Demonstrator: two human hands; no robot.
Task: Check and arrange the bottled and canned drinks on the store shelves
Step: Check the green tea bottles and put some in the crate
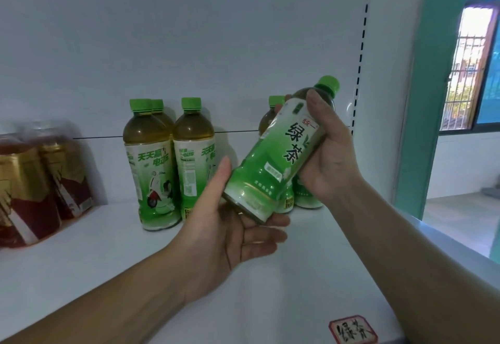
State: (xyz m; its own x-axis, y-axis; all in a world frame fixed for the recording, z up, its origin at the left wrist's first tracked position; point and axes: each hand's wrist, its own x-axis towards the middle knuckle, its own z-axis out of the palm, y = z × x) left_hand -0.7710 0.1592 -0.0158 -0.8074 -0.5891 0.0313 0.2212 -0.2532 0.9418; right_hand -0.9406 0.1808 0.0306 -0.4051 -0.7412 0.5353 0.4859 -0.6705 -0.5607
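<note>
White store shelving [81,249] fills the frame as a person holds a green tea bottle [281,149] above it, tilted with its green cap toward 1 o'clock. The right hand [327,154] grips the bottle's shoulder. The left hand [230,235], palm up with fingers straight, cradles its base. Matching bottles [151,170] stand upright at 9 o'clock of it, with others partly hidden behind it. Blurred red-labelled bottles [27,195] sit farther out at 9 o'clock.

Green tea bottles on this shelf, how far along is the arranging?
Done: several green tea bottles stand upright on the shelf. In hand: one tilted bottle, gripped by the right hand, base resting on the left hand. Left: standing it among them.
</note>
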